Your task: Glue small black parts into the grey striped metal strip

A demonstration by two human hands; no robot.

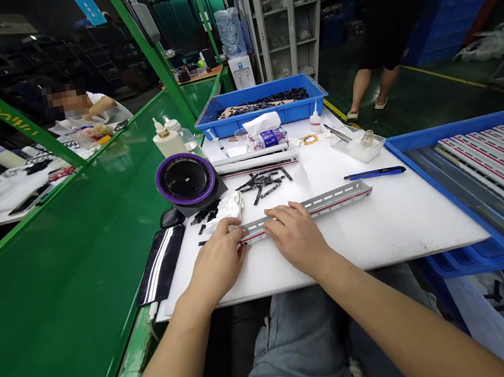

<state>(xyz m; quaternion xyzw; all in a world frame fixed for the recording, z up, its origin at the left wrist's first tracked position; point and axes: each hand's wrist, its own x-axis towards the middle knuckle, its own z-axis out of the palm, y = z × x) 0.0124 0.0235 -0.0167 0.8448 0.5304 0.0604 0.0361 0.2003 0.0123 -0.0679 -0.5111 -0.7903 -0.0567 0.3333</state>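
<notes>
A long slotted metal rail (336,197) with a red stripe lies at a slant on the white work board (386,230). My left hand (221,255) is closed around the rail's left end, the fingertips hidden behind it. My right hand (296,232) grips the same rail a little left of its middle, fingers over the far edge and thumb out of sight. Just beyond the hands lie several small black strips (263,183). A crumpled white tissue (229,209) sits beside my left hand, among more black pieces (205,213).
A round black device with a purple rim (187,179) stands at the left. Farther back are more rails (255,163), a tissue pack (266,132) and a blue bin (263,125). A blue cutter (375,174) lies right, beside a blue tray (423,135) of rails. Two people are beyond.
</notes>
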